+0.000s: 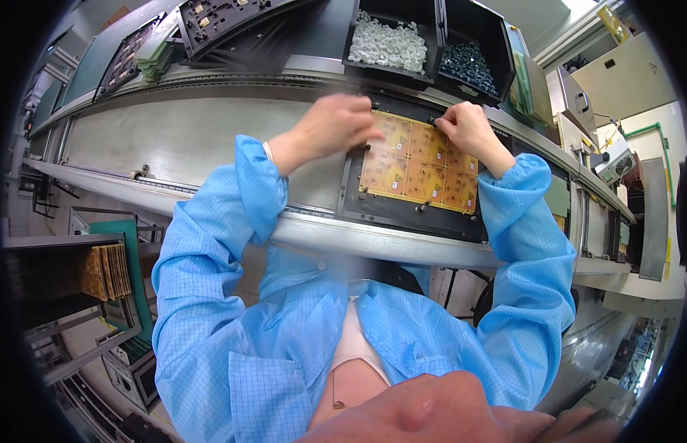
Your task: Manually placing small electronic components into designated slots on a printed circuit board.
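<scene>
An orange-yellow panel of several joined circuit boards [408,179] lies in a flat black carrier [387,208] on the rail line. Small black clips [422,207] stand around the panel's edges. My left hand [332,124] hovers over the panel's left edge near its upper corner, slightly blurred, with fingers curled in; whatever they hold does not show. At the far edge, my right hand [467,133] pinches with thumb and forefinger at a small black clip [433,120]. Its other fingers are folded, and the hand covers the panel's upper right part.
Behind the carrier stand two black bins, one with white small parts [387,46], one with dark blue parts [467,68]. Black trays [218,29] lie at the far left beyond the rail. A metal front rail [314,235] runs before me. Boards stand in a rack [107,272] at lower left.
</scene>
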### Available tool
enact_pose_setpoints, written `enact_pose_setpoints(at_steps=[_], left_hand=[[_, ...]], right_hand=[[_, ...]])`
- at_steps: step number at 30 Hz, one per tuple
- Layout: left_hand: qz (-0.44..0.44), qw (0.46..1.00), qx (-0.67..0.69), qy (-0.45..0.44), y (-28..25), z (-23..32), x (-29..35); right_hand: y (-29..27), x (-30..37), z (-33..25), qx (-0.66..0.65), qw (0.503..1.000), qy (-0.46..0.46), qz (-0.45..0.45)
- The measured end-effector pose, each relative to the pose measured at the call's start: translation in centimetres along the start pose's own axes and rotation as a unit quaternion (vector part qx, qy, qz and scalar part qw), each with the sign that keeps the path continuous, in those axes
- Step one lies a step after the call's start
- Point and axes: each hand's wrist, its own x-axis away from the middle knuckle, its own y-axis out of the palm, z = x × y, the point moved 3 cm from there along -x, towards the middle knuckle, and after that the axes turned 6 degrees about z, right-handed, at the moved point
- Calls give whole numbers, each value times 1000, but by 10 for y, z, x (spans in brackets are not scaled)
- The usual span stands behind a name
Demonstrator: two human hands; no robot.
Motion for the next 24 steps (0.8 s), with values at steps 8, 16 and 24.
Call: enact_pose_setpoints(at_steps=[8, 16, 24], left_hand=[[-144, 963, -180, 137, -3, -37, -38], [-303, 874, -194, 328, 13, -35, -65], [-342, 872, -173, 303, 18, -33, -64]], right_hand=[[-16, 64, 36, -82, 984, -9, 160], [10, 111, 65, -31, 955, 19, 293], [21, 115, 63, -90, 947, 104, 292]])
